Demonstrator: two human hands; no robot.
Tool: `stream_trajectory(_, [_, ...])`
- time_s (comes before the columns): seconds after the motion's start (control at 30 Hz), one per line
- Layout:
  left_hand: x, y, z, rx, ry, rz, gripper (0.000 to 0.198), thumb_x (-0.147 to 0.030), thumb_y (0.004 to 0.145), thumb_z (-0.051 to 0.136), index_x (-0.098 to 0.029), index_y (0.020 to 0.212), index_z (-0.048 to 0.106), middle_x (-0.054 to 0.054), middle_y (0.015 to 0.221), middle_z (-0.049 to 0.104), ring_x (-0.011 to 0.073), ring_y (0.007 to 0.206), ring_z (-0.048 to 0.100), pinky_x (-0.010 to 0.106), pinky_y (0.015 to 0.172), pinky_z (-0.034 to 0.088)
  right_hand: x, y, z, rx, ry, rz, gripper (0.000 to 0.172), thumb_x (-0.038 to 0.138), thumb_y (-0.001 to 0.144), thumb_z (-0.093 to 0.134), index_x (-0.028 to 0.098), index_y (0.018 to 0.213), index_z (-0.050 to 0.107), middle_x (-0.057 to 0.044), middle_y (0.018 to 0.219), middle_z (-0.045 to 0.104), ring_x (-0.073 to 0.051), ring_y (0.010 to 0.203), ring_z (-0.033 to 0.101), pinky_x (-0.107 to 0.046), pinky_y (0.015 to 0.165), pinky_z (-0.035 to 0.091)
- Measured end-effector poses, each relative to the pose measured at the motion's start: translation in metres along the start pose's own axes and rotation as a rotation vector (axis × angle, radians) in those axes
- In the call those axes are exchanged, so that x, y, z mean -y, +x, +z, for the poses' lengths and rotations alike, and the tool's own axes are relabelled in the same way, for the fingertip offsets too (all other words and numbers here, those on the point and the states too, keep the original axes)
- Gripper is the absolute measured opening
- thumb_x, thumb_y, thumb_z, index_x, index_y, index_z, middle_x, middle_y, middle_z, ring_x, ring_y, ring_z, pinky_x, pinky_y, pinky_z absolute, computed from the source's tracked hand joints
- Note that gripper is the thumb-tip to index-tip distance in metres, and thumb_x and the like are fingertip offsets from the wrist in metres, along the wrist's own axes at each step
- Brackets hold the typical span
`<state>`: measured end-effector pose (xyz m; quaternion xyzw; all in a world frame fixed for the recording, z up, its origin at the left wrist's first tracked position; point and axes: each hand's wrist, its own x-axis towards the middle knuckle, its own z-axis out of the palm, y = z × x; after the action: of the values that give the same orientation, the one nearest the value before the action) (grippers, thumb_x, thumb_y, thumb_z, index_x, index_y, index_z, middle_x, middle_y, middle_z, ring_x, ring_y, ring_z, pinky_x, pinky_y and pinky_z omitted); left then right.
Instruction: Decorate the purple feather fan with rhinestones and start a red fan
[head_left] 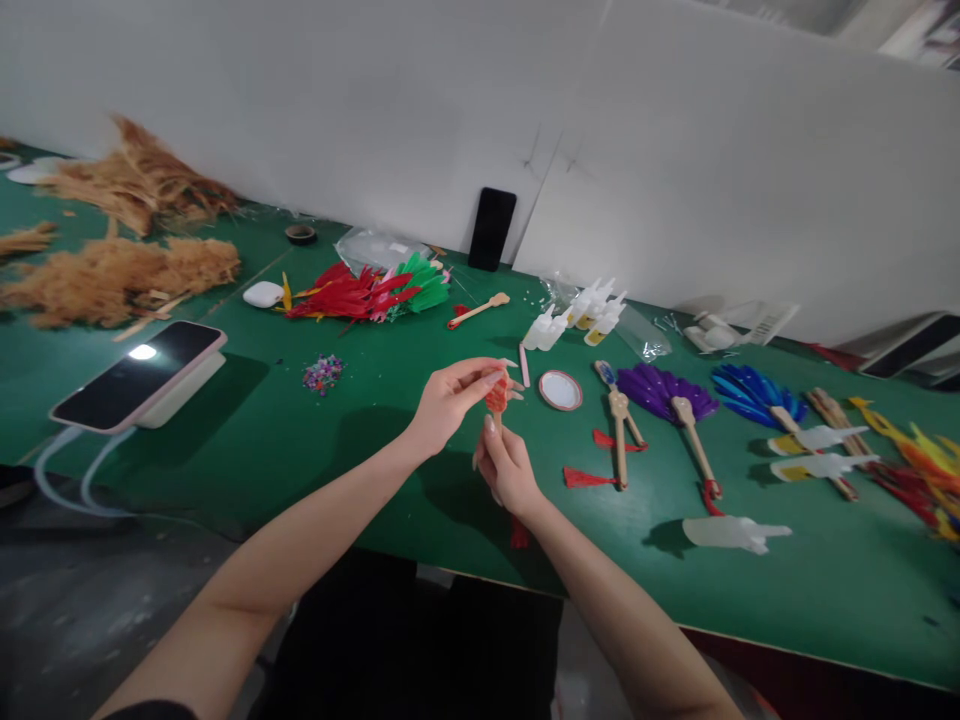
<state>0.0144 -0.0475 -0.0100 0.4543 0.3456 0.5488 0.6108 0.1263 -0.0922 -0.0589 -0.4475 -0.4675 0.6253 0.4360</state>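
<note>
Above the front part of the green table point(390, 440), my right hand point(508, 468) grips a small wooden fan handle upright, with a red tassel point(519, 533) hanging below. The handle's head point(496, 394) is covered in orange-red. From the left, my left hand point(454, 402) pinches that head between thumb and fingers, so part of it is hidden. Just beyond the hands lie a pink stick point(524, 366) and a small white dish point(561, 390) with a red rim. To the right are bare wooden handles point(619, 425) with red tassels and a purple feather fan point(664, 392).
Red feathers point(345, 295), green feathers point(421, 284) and a bead pile point(323, 374) lie left of centre. White glue bottles point(600, 318) stand behind; another bottle point(731, 533) lies front right. A cabled phone point(142, 370) sits left. A blue feather fan point(757, 392) is farther right.
</note>
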Motion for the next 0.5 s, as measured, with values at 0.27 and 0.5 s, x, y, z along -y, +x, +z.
stream_trajectory(0.27, [0.0016, 0.0007, -0.0010, -0.011, -0.006, -0.008, 0.023, -0.031, 0.078, 0.070, -0.015, 0.095, 0.069, 0.006, 0.083, 0.075, 0.0196, 0.076, 0.071, 0.034, 0.077, 0.057, 0.0026, -0.0010, 0.0026, -0.007, 0.006, 0.008, 0.059, 0.077, 0.074, 0.047, 0.021, 0.057, 0.044, 0.011, 0.032, 0.029, -0.004, 0.027, 0.022, -0.019, 0.030, 0.015])
stream_trajectory(0.5, [0.0017, 0.0019, -0.0023, -0.027, 0.008, -0.011, 0.023, -0.032, 0.077, 0.070, -0.014, 0.091, 0.069, 0.006, 0.082, 0.074, 0.0198, 0.074, 0.071, 0.035, 0.075, 0.057, -0.0018, -0.0005, 0.0014, 0.018, 0.010, 0.032, 0.056, 0.074, 0.077, 0.047, 0.021, 0.060, 0.044, 0.011, 0.033, 0.030, -0.004, 0.027, 0.023, -0.019, 0.030, 0.017])
